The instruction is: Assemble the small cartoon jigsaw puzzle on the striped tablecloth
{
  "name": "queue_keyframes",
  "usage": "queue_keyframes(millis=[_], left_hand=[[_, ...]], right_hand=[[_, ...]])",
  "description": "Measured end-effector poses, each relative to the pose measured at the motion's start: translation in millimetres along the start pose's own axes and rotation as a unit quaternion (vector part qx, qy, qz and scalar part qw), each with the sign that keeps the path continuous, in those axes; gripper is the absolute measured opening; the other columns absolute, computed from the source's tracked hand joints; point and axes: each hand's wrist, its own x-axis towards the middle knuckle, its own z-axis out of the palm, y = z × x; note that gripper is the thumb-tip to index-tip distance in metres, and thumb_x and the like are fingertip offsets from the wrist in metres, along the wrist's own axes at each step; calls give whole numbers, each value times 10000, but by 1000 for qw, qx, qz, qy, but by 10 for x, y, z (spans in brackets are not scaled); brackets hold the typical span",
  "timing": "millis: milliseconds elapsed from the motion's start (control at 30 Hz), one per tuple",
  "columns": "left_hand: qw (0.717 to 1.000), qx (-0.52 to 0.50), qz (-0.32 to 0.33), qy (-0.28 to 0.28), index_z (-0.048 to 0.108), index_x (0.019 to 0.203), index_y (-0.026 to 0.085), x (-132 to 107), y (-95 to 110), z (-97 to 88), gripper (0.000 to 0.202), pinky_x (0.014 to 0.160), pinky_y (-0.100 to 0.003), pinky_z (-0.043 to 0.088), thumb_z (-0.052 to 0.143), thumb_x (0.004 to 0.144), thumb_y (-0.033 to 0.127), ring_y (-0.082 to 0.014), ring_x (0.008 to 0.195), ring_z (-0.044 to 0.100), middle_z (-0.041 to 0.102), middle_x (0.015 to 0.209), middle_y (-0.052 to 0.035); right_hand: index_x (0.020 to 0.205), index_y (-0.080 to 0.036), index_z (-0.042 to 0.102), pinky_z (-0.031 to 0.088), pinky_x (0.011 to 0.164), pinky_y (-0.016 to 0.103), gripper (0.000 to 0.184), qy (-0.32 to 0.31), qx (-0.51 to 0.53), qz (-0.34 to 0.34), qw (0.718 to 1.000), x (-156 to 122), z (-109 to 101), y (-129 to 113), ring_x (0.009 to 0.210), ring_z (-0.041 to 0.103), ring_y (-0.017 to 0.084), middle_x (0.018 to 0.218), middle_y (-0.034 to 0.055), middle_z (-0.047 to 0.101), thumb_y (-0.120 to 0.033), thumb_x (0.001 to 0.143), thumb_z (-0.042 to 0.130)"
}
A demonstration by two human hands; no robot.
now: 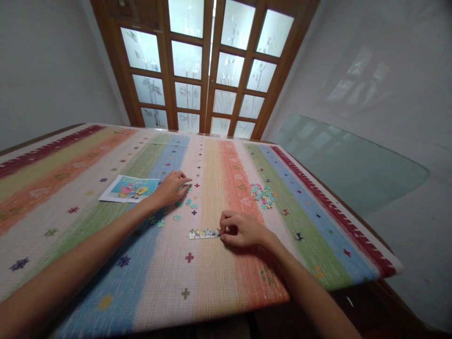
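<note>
Head view: the right hand [242,229] is at the right end of a partly joined jigsaw strip [203,233], which lies flat on the striped tablecloth [215,278] in front of the person. Its thumb and forefinger close in on that end, but I cannot tell whether they pinch a separate piece or only steady the strip. Likeliest trouble is there: a push at a slight angle, with nothing bracing the far end, could buckle the row or pop a joint open.

The left hand [172,189] reaches farther out, thumb and fingers apart over some loose jigsaw pieces [188,202]; any piece directly under its fingertips is too small to make out. A dragging fingertip might flip one or sweep several together. The cloth is soft-looking (and busy with little printed crosses), so it could ruck under a sliding wrist and shift strip and pieces alike. Beside the left wrist, the SpongeBob picture sheet [129,189] could be nudged askew by the forearm. Beyond the right hand, the heap of jigsaw pieces [263,195] might scatter if a knuckle caught it.
</note>
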Motion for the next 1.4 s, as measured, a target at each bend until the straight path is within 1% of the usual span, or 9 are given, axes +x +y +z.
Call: queue_keyframes(millis=[100,200,467,733,900,1000,1100,1233,1400], left_hand=[[999,21,-2,-42,802,1064,189,154,-28,25,325,957,-468,425,507,930,219,-311,999,577,677,1086,-161],[998,25,-6,-55,813,984,215,237,-58,45,294,908,-445,427,531,904,200,-305,969,576,683,1045,-148],[996,10,-56,-63,748,879,194,351,-139,96,143,891,-407,430,621,814,208,-315,997,582,690,1007,-126],[995,-62,-69,-43,633,798,205,329,-73,-39,50,862,-368,447,603,762,187,-266,917,613,686,857,-60],[987,-137,-63,-45,650,932,199,80,41,-201,156,764,-298,494,558,841,287,-196,808,654,715,863,-33],[973,-217,-47,-66,678,1037,190,-195,166,-315,283,708,-271,506,538,889,387,-184,791,674,740,890,-38],[957,-269,-35,-97,726,1021,207,-503,297,-395,323,682,-278,491,533,919,445,-172,741,654,772,974,-46],[948,-289,-53,-122,754,1009,209,-820,381,-396,321,692,-286,476,568,915,452,-185,763,651,790,966,-54],[943,-289,-74,-148,782,1017,222,-984,406,-332,313,752,-316,485,586,908,441,-209,814,675,799,986,-62]], right_hand=[[754,-185,689,451,683,268,69,2,1,1,1000,0,14,16,708,553,127,871,25,610,-122,778,675],[765,-189,698,445,682,265,73,4,-4,1,1000,0,33,40,704,544,124,870,21,612,-118,772,682],[774,-185,708,430,665,260,68,-1,-3,8,1000,3,26,5,702,537,123,878,23,604,-119,768,695],[745,-182,690,421,659,254,65,2,3,9,1000,13,33,22,693,531,118,853,13,591,-125,776,697],[761,-180,698,415,649,251,54,0,4,13,1000,14,28,17,686,527,113,864,16,596,-133,786,694],[770,-184,699,421,656,254,58,-6,0,13,1000,12,19,8,688,523,114,868,15,597,-129,788,692],[763,-183,695,425,652,256,65,-5,4,7,1000,12,12,2,687,526,117,867,17,592,-122,786,691],[756,-190,690,431,653,256,70,-9,5,14,1000,14,11,1,699,535,124,856,15,586,-126,786,692],[757,-178,694,436,647,249,63,-4,17,12,1000,16,15,16,686,539,117,855,16,586,-127,793,688]])
